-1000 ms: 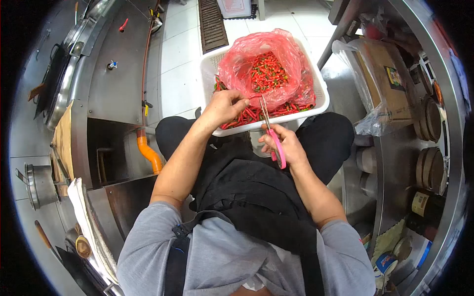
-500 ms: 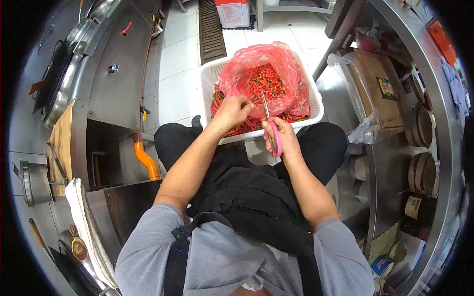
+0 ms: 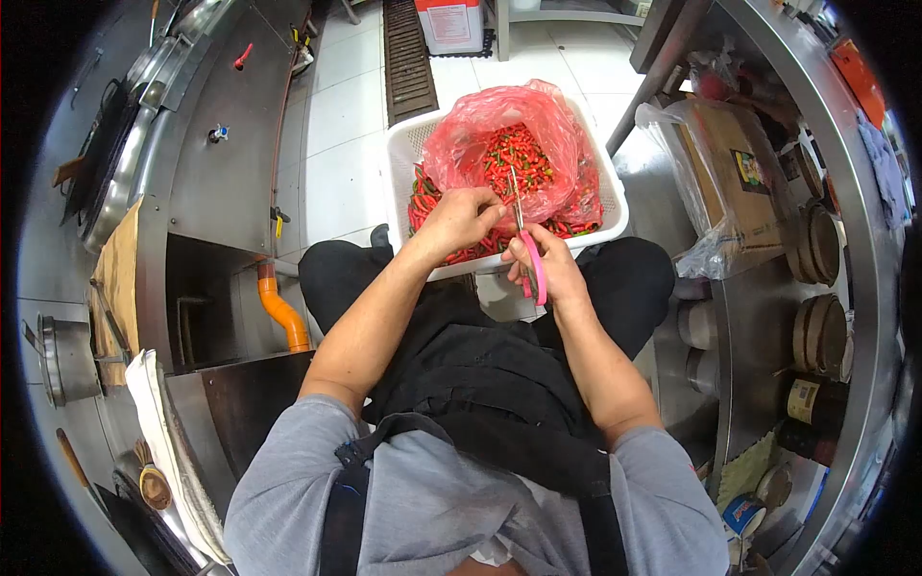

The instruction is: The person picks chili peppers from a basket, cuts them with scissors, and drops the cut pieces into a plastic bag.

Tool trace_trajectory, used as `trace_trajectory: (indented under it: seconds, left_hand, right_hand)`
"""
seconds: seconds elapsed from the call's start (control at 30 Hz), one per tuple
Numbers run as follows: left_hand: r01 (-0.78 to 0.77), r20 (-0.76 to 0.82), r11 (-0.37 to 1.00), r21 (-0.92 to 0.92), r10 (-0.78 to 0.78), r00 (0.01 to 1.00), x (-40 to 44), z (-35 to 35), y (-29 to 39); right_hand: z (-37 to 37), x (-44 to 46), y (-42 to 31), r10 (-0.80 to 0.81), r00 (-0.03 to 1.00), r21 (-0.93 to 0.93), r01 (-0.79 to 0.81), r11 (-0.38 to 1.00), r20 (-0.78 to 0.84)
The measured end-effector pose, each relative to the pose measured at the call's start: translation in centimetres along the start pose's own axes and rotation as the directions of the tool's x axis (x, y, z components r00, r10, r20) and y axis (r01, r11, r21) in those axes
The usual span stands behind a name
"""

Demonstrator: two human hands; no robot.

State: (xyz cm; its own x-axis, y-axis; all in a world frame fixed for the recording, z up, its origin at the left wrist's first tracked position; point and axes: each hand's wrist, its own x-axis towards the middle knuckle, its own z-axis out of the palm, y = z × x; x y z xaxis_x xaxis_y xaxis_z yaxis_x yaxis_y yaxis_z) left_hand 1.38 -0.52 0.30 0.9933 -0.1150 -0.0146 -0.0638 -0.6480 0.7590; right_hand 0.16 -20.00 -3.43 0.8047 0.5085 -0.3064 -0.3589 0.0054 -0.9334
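No lettering is legible; the container label (image 3: 452, 25) and bottle label (image 3: 803, 400) blur.

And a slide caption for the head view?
Right grip on pink-handled scissors, left grip beside the blades, at a white basket of chilies, some inside an open red bag.

My left forearm (image 3: 373, 312) and right forearm (image 3: 605, 355) both angle inward, out in front of me. Here's my left hand (image 3: 457, 223), back up, thumb bunched close to fingertips. My right hand (image 3: 559, 271) sits lower, fingers curled, just beside it. Knees (image 3: 639, 288) splayed wide.
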Motion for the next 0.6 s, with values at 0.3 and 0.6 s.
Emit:
trace_trajectory:
  seconds: [0.3,0.6]
  left_hand:
    - [0.023,0.022,0.999,0.037,-0.024,0.999,0.2,-0.1,0.3]
    - [0.173,-0.125,0.985,0.006,-0.171,0.977,1.0,0.1,-0.9]
  right_hand:
    - [-0.4,-0.1,0.0,0.045,0.999,0.092,-0.043,0.995,-0.022]
    - [-0.3,-1.1,0.5,0.059,0.996,0.103,-0.051,0.993,-0.068]
